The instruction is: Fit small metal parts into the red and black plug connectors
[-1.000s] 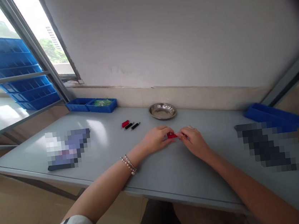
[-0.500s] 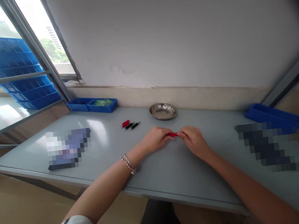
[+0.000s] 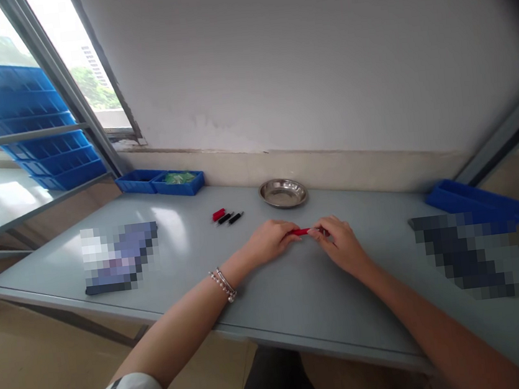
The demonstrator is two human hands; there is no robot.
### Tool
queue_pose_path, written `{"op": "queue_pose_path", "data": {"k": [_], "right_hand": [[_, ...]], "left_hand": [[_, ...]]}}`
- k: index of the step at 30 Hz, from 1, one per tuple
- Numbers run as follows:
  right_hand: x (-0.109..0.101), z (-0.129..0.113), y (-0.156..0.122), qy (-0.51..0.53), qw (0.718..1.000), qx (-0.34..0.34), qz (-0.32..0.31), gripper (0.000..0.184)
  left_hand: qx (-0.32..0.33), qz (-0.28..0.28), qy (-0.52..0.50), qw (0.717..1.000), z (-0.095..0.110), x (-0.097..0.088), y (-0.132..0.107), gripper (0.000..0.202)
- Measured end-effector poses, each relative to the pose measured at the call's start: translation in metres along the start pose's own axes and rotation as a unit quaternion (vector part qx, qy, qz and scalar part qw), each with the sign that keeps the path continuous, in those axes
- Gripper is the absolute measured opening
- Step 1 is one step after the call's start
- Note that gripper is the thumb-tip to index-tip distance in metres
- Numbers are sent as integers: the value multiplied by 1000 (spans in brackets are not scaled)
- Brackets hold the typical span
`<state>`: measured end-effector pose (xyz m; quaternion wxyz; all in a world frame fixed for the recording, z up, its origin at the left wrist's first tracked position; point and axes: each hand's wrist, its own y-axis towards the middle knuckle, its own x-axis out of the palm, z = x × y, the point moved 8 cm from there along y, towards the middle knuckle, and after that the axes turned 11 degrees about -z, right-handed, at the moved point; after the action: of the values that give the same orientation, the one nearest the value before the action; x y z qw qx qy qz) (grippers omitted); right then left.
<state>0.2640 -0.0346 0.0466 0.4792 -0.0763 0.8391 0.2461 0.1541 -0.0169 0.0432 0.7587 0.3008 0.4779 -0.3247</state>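
Note:
A slim red pen (image 3: 301, 232) lies level between my two hands, just above the grey tabletop. My left hand (image 3: 274, 241) pinches one end of it between thumb and fingers. At the other end, the thumb and fingers of my right hand (image 3: 338, 240) are closed on it and cover its tip. Beyond my left hand lie short red pen pieces (image 3: 219, 215) and two black pen pieces (image 3: 230, 218) with thin pointed ends, side by side on the table (image 3: 191, 252). Their finer details are too small to make out.
A round steel dish (image 3: 283, 193) stands by the wall. Small blue bins (image 3: 178, 184) sit at the back left, one with green contents; another blue bin (image 3: 478, 204) is at right. Blurred-out items lie at both sides. Stacked blue bins (image 3: 54, 143) stand on the left rack.
My right hand's fingers have shifted and turned slightly around their end of the red pen. The left hand and the pieces on the table stay about where they were.

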Motion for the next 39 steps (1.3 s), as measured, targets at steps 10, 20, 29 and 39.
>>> {"op": "queue_pose_path", "data": {"k": [10, 20, 29, 39], "right_hand": [[-1, -1, 0, 9, 1000, -6, 9, 25], [-1, 1, 0, 24, 1000, 3, 4, 31], [-2, 1, 0, 30, 999, -21, 20, 20], [-3, 5, -2, 119, 993, -3, 21, 12]], "left_hand": [[-2, -5, 21, 1000, -3, 2, 1, 29], [3, 2, 8, 1000, -2, 1, 0, 29], [-3, -2, 10, 1000, -4, 2, 0, 29], [-4, -3, 12, 1000, -4, 3, 0, 28]]}}
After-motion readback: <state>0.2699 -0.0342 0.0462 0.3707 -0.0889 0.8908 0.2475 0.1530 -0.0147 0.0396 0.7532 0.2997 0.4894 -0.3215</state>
